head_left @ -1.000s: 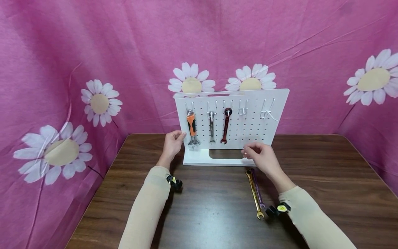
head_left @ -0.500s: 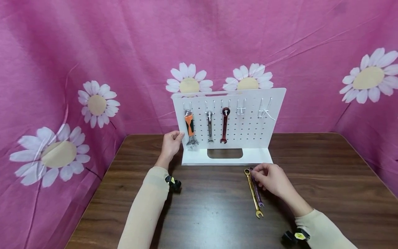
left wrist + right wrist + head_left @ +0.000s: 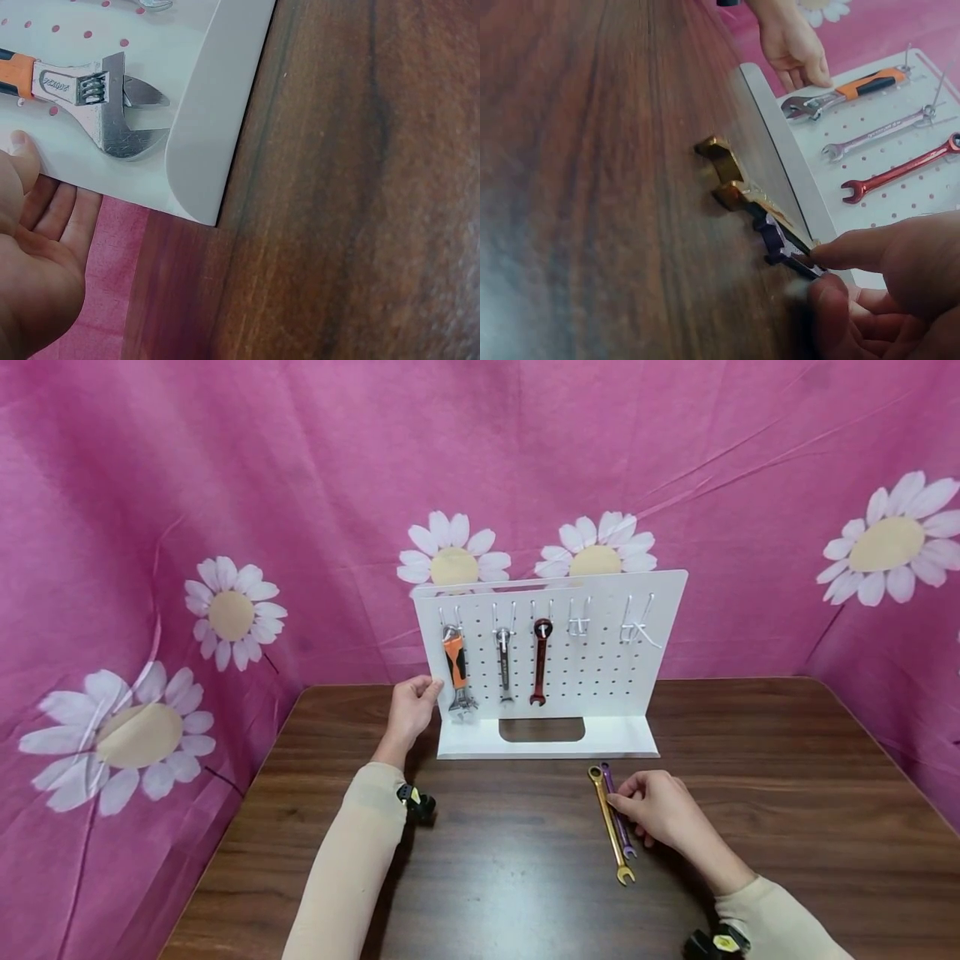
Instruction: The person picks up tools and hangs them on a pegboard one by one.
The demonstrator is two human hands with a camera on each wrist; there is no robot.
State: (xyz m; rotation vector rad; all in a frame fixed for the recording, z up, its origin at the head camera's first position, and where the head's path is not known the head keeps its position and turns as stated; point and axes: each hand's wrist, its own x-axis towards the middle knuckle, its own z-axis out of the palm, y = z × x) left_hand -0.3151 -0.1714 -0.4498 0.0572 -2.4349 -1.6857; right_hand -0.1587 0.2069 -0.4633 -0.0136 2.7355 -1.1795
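Note:
My left hand (image 3: 411,714) grips the left edge of a white pegboard stand (image 3: 600,681), thumb in front and fingers behind. Beside that thumb hangs an orange-handled adjustable wrench (image 3: 109,105), jaw end down. On the table before the stand, my right hand (image 3: 663,810) pinches a purple combination wrench (image 3: 776,238) between thumb and finger. A gold combination wrench (image 3: 610,827) lies alongside it, on its left. Part of the purple wrench's shaft is hidden by the fingers.
A silver wrench (image 3: 505,664) and a red wrench (image 3: 541,664) hang at the board's middle. To their right, two white wire hooks (image 3: 579,622) bear no tools. A pink daisy-printed cloth (image 3: 337,485) stands behind the wooden table (image 3: 480,860).
My right hand has come down from the board's lower right to the purple wrench and pinched it. The left hand stays on the board's edge. The head view has shifted slightly.

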